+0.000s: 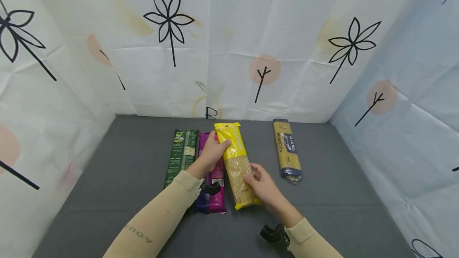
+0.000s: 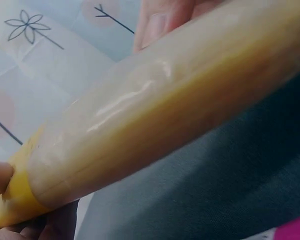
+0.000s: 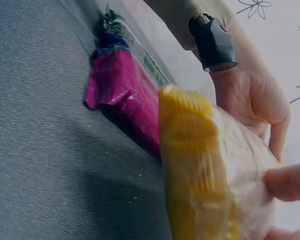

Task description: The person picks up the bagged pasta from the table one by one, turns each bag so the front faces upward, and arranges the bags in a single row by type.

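A yellow-topped pack of noodles [image 1: 238, 170] with a clear lower part is held by both hands above the grey table. My left hand [image 1: 212, 152] grips its upper yellow end, thumb across the front. Lower down, my right hand [image 1: 263, 184] grips the right edge near the bottom, and the right wrist view shows the thumb pressed on the clear wrapper. Partly behind my left hand lies a magenta pack [image 1: 216, 198]. Left of that is a green pack [image 1: 175, 166], its lower end hidden by my left sleeve.
A spaghetti pack [image 1: 288, 150] with dark blue ends lies at the right on the grey cloth [image 1: 333, 194]. White patterned sheets [image 1: 233, 23] hang behind the table and along both sides. Each wrist carries a black strapped camera [image 1: 272, 234].
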Demonstrator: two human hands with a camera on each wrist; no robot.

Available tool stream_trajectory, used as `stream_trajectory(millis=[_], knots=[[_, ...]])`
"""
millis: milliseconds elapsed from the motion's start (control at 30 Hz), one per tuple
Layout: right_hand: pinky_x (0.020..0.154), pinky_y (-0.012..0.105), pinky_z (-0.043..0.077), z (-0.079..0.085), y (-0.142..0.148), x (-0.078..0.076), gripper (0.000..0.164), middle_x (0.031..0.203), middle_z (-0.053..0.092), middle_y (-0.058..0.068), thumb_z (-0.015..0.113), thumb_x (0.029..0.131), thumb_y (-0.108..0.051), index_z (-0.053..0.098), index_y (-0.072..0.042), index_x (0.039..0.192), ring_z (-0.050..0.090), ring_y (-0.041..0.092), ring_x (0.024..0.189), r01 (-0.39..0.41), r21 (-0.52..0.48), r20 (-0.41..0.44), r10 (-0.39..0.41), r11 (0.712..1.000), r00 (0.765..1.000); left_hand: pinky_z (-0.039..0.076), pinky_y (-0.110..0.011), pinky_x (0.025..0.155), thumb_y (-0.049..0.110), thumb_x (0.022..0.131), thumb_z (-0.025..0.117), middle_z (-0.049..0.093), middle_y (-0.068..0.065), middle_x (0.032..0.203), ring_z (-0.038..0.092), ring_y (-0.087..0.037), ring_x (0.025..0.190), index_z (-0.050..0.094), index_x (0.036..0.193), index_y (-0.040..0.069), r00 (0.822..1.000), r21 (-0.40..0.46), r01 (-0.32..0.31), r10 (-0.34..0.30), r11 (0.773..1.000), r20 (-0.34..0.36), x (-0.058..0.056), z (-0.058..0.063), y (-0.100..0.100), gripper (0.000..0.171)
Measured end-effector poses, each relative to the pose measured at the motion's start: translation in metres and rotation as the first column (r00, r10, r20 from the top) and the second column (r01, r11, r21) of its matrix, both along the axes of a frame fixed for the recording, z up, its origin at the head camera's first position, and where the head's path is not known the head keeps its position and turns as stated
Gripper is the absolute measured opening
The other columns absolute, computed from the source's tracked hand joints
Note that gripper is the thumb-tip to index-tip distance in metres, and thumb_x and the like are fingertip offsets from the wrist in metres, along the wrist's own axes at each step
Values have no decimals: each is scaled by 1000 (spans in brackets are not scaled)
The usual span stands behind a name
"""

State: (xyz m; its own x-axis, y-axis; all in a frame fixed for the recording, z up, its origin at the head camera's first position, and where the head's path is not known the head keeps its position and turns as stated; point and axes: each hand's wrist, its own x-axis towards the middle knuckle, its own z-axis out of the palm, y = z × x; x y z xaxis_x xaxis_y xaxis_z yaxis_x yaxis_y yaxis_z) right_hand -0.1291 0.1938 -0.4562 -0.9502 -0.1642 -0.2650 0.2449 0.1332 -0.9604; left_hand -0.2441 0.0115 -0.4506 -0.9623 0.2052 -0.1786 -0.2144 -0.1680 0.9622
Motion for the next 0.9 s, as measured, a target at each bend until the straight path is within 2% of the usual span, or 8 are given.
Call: stream_trajectory(millis=[233,333,367,433,567,633,733,900], knots=[[72,41,55,-13,-1,-1,53,123,53,20,60,97,-18,35,-7,143,62,26,96,109,19,-72,-107,994,992,55,-43,79,24,100,55,57,-21,121,64,-31,100,14,153,20,995,-115,25,-36,993,-95,5,-14,5,67],[72,41,55,-10,-2,0,52,122,54,20,60,97,-12,34,-4,142,62,27,95,134,8,-89,-133,991,987,56,-41,75,32,100,55,60,-18,114,66,-26,92,14,153,24,991,-183,41,-64,982,-119,6,-19,5,68],[71,41,55,-10,-2,0,52,121,54,19,59,97,-11,34,-4,142,62,26,94,140,0,-98,-139,990,985,56,-41,74,32,100,55,60,-18,113,66,-26,91,14,154,23,990,-200,57,-82,978,-119,8,-15,4,68],[71,41,55,-10,-2,-1,51,119,53,20,58,97,-9,34,-4,141,61,27,94,153,-11,-116,-153,988,981,56,-42,74,32,100,55,60,-19,113,66,-26,89,11,155,24,986,-235,78,-109,969,-124,9,-15,5,71],[71,40,55,-16,-1,-6,48,118,53,17,58,98,-10,35,-9,140,61,26,95,201,-11,-135,-201,980,970,55,-43,76,34,99,56,60,-19,115,66,-25,88,5,156,25,978,-284,102,-148,953,-146,12,-16,9,78],[72,41,55,-16,0,-9,47,119,54,17,57,98,-9,35,-11,140,61,28,96,221,-4,-137,-220,975,966,55,-42,76,38,98,57,61,-15,113,65,-23,87,6,156,29,976,-305,85,-141,949,-168,12,-23,13,79],[72,41,55,-13,3,-13,48,120,53,18,56,99,-10,33,-12,142,61,29,96,238,3,-137,-235,971,962,54,-39,75,35,98,58,61,-12,111,64,-21,87,11,156,28,972,-346,65,-138,936,-191,16,-24,19,75],[72,41,55,-11,12,-24,50,118,52,20,54,100,-11,32,-11,144,62,29,95,277,16,-148,-272,961,951,52,-40,82,33,98,59,57,-11,118,61,-20,97,19,154,17,972,-370,74,-150,926,-180,23,-26,37,71]])
